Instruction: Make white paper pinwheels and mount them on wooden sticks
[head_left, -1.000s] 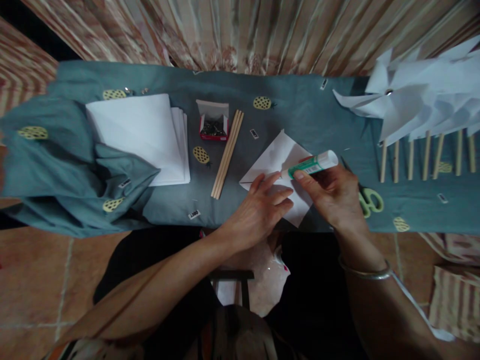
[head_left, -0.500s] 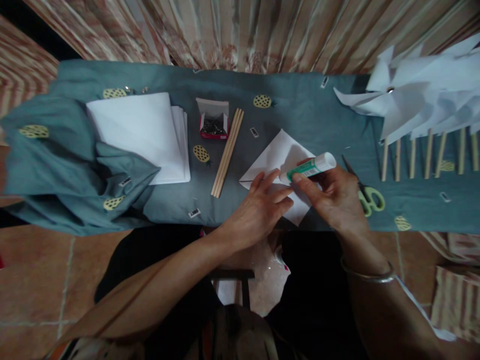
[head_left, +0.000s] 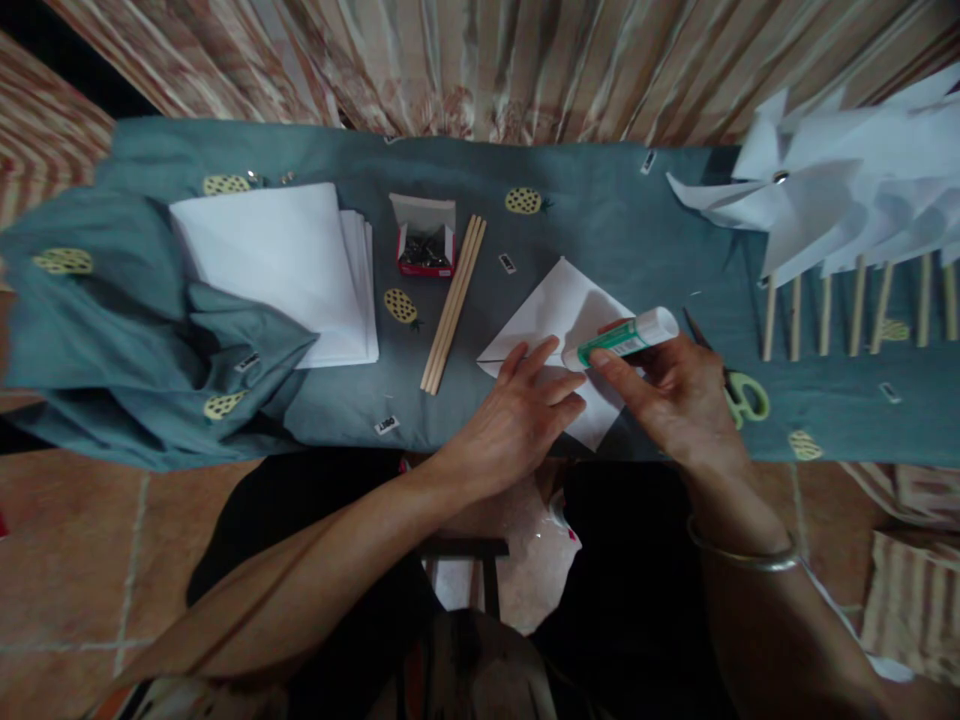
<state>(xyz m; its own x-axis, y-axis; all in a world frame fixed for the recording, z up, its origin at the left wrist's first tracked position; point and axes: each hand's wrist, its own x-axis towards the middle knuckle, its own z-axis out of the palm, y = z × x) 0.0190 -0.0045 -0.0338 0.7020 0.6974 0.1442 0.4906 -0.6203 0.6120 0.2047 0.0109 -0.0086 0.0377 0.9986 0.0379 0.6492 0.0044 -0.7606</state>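
A square of white paper lies turned like a diamond near the front edge of the cloth, with a crease or slit showing at its left corner. My left hand rests on the paper, fingers spread, pressing its lower left part. In my right hand is a white and green glue stick, gripped between thumb and fingers and tilted, its lower end at the paper near the middle. Whether the tip touches is hard to see. Scissors with light green handles lie just right of this hand, partly hidden by it.
Three wooden sticks lie left of the paper, beside an open red box of small metal pins. A stack of white paper sits farther left, partly under folded cloth. Several white paper pinwheels on sticks lie at right.
My right hand and the glue stick have shifted slightly to the right across the paper. My left hand stays in place.
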